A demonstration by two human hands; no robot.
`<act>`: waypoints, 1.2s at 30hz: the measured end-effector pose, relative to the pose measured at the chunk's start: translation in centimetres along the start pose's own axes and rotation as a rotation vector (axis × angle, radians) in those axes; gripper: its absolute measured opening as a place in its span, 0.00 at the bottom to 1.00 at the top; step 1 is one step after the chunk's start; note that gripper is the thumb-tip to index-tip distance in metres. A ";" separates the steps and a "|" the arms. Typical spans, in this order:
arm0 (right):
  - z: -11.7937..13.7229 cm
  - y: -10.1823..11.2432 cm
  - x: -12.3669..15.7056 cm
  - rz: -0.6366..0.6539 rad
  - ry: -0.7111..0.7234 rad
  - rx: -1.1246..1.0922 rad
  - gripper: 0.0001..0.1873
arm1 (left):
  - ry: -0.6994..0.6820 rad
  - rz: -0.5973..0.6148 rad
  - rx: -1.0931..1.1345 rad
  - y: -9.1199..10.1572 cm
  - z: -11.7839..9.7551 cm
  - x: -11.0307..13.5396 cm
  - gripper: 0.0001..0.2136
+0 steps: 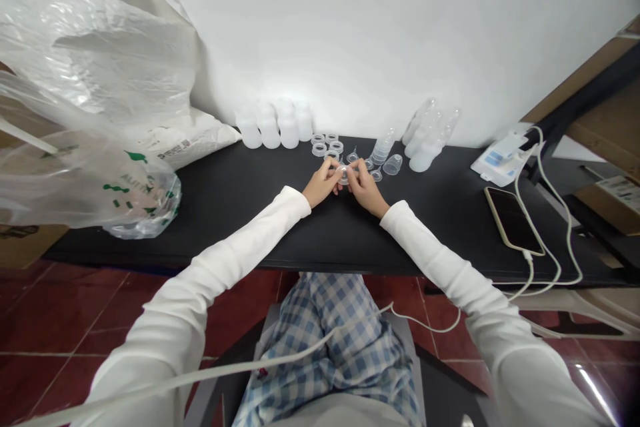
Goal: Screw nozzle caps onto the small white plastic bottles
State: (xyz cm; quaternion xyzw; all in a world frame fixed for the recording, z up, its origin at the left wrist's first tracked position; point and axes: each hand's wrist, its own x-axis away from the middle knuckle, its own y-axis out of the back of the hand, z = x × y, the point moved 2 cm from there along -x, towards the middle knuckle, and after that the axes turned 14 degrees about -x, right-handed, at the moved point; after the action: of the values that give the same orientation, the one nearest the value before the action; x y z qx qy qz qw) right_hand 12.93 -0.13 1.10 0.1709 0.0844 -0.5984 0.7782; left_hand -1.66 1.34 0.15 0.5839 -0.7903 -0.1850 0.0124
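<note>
My left hand (323,185) and my right hand (365,188) meet over the black table (250,213), fingers pinched together on a small clear plastic ring piece (343,175). Just beyond them lie several clear rings (327,145) and small clear nipple-like parts (373,167). Several white bottles (275,125) stand in a row against the wall. A clear cap (393,164) and several clear bottles (427,133) lie to the right of them.
Large plastic bags (90,147) pile up on the left end of the table. A phone (513,219) on a white charging cable (547,227) lies at the right, with a white packet (500,159) behind it. Cardboard boxes (615,147) stand at far right.
</note>
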 end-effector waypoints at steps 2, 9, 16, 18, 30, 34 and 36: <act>0.0 0.0 0.0 0.032 -0.012 -0.070 0.21 | -0.010 0.008 0.030 0.0 0.3 -0.2 0.14; -0.8 0.0 -0.3 0.067 -0.055 -0.238 0.25 | -0.061 0.073 0.022 0.2 0.6 -0.2 0.17; -1.1 0.1 -0.2 0.060 -0.069 -0.223 0.24 | -0.063 0.036 -0.064 0.5 0.4 0.0 0.15; -1.0 0.2 -0.3 0.047 -0.058 -0.207 0.23 | -0.062 0.019 -0.062 0.4 0.6 -0.1 0.16; -0.3 -0.1 0.1 0.059 -0.020 -0.102 0.21 | -0.073 0.090 -0.069 0.7 0.3 0.0 0.18; -1.0 0.0 -0.2 0.067 -0.049 -0.194 0.23 | -0.071 0.105 -0.046 0.5 0.5 -0.1 0.18; -1.2 0.0 -0.3 0.067 -0.055 -0.203 0.24 | -0.069 0.106 -0.045 0.4 0.5 -0.1 0.18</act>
State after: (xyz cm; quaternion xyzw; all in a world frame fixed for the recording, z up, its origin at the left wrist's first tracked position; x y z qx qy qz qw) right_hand 12.95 0.55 0.03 0.0777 0.1174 -0.5648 0.8131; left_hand -2.10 1.71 -0.13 0.5342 -0.8157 -0.2218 0.0080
